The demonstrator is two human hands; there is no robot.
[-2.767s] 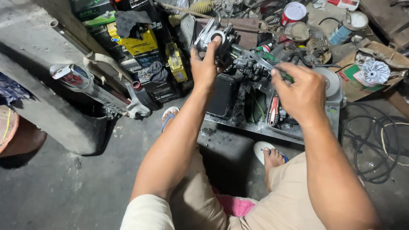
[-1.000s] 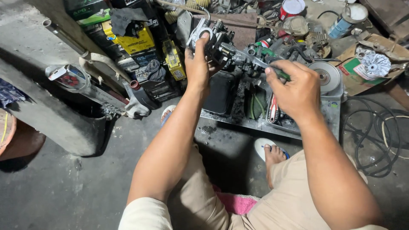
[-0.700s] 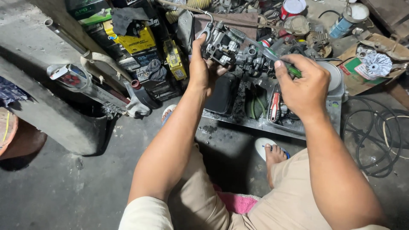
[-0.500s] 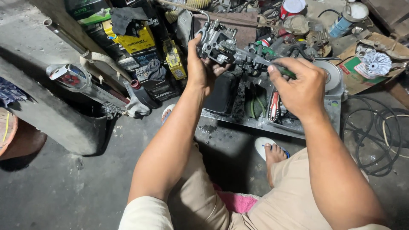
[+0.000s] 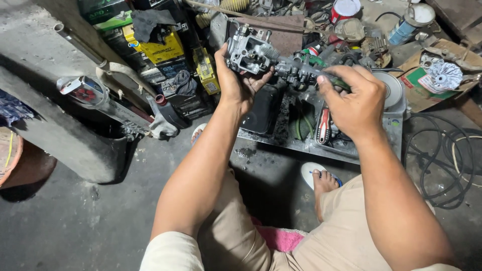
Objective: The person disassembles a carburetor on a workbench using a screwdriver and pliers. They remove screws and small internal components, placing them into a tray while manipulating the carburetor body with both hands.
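Since 2.8 s ago I've raised the carburettor off the tray — left hand fingers cup it, right hand fingers clamp green-handled screwdriver; disassembly unfinished.

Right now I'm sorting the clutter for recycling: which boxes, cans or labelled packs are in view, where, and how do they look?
Yellow box: top left, rectangular, dark cloth draped over it.
Small yellow pack: just left of the left hand, upright, narrow.
Green box: top left corner, partly cut off.
Red-and-white can: top centre, round.
Blue canister: top right, cylindrical, pale cap.
Cardboard with green sheet: right, brown, flattened.
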